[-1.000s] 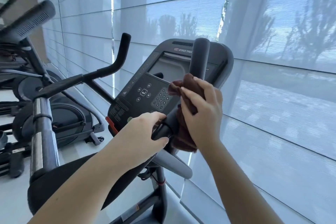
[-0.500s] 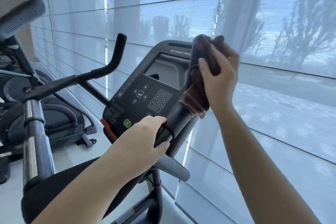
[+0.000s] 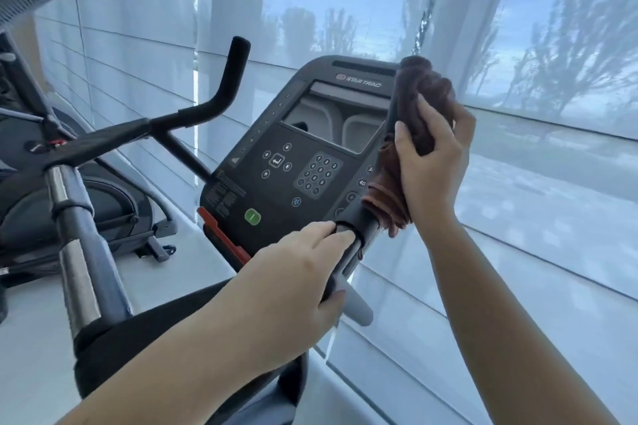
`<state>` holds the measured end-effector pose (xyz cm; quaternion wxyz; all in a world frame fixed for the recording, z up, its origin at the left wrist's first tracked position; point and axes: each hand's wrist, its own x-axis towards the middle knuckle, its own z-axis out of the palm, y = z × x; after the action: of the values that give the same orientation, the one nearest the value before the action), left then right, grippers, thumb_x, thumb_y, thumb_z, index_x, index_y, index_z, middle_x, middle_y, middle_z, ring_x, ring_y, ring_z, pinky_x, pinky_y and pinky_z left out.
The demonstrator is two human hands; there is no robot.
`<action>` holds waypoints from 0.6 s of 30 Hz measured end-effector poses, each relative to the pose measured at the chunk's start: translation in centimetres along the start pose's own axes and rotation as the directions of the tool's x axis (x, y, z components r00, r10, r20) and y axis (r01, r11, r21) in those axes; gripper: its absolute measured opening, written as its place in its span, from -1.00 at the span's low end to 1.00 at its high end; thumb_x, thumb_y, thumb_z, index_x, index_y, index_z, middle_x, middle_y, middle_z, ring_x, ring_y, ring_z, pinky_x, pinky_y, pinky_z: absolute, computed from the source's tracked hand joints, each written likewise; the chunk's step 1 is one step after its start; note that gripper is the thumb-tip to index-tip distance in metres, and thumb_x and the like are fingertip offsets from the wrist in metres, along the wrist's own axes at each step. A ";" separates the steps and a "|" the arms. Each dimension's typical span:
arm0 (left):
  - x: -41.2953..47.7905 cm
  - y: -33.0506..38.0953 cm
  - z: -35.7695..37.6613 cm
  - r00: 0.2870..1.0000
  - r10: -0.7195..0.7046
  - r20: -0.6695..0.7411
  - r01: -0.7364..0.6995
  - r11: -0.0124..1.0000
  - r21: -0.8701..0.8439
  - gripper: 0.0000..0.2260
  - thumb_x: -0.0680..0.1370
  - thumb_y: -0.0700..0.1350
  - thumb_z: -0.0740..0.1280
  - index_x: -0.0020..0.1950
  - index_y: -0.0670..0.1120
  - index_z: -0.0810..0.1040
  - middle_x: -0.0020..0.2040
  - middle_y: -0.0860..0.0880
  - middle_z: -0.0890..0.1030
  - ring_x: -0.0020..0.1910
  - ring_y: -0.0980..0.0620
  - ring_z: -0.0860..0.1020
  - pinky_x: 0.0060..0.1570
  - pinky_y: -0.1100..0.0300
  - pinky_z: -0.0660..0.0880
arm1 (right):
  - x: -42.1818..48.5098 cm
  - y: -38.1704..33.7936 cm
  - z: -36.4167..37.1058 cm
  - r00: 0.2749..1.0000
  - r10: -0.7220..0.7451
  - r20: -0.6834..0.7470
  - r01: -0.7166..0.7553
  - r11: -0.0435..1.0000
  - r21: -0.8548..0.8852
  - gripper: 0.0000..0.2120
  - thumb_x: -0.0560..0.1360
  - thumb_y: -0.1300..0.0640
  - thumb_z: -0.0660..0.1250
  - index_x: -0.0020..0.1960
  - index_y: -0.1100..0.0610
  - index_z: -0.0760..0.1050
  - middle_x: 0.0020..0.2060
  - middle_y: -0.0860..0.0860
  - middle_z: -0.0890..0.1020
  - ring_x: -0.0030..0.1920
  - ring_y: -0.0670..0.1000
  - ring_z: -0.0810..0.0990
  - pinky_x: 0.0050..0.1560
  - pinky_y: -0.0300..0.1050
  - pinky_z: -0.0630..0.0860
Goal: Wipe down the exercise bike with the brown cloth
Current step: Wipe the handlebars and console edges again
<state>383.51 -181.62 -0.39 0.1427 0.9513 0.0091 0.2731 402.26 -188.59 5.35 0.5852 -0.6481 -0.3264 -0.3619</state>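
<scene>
"STAR TRAC" atop the bike console point(image 3: 310, 148); digits 0–9 on its keypad point(image 3: 317, 173), "40" beside

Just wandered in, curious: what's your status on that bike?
Right hand clamps brown cloth around right handlebar, near its top. Left hand grips the bar lower down. Nothing blocking.

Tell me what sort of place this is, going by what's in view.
Most likely a gym or fitness room. The exercise bike has a keypad console, a second workout machine stands beside it, and shaded floor-to-ceiling windows line the wall.
</scene>
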 end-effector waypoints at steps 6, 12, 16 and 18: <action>-2.4 -4.0 -2.2 0.970 0.210 0.127 -0.186 0.967 -0.177 -0.50 0.55 0.15 0.13 0.46 0.16 0.09 0.45 0.20 0.12 0.31 0.32 0.03 0.14 0.61 -0.13 | -5.3 -1.8 -1.4 0.998 -0.022 0.054 0.031 0.985 -0.169 -0.73 0.43 0.22 0.38 0.12 0.08 0.57 0.15 -0.02 0.44 0.19 -0.04 0.46 0.27 -0.34 0.31; -3.0 -8.8 -4.0 0.893 0.409 0.186 -0.395 0.912 -0.111 -0.41 0.46 0.27 -0.13 0.46 0.13 0.13 0.44 0.09 0.26 0.41 0.13 0.18 0.28 0.42 -0.09 | -2.8 -5.3 0.0 0.899 -0.375 0.225 0.436 0.730 -0.526 -0.75 0.42 0.27 0.38 0.10 0.16 0.59 0.22 0.17 0.47 0.15 0.22 0.43 0.24 -0.30 0.26; -2.9 -9.4 -3.8 0.855 0.478 0.201 -0.455 0.878 -0.151 -0.41 0.47 0.19 -0.16 0.47 0.07 0.15 0.45 0.06 0.26 0.43 0.07 0.15 0.39 0.13 0.03 | 0.7 -5.1 1.4 0.769 -0.347 0.537 0.637 0.347 -0.688 -0.80 0.41 0.29 0.35 0.03 0.22 0.61 0.21 0.23 0.52 0.12 0.36 0.46 0.08 0.15 0.48; -2.9 -9.7 -3.1 0.855 0.471 0.215 -0.449 0.882 -0.147 -0.37 0.41 0.23 -0.28 0.49 0.14 -0.02 0.50 0.13 0.07 0.46 0.14 -0.07 0.38 0.18 -0.19 | 0.8 -4.8 2.0 0.750 -0.262 0.608 0.662 0.282 -0.695 -0.84 0.43 0.24 0.34 -0.03 0.23 0.63 0.18 0.20 0.55 0.15 0.33 0.47 0.12 0.19 0.46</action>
<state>379.98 -171.80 -2.01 0.1168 0.9445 -0.2487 0.1802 398.82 -186.10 8.47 -0.0527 -0.7809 -0.3704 -0.5003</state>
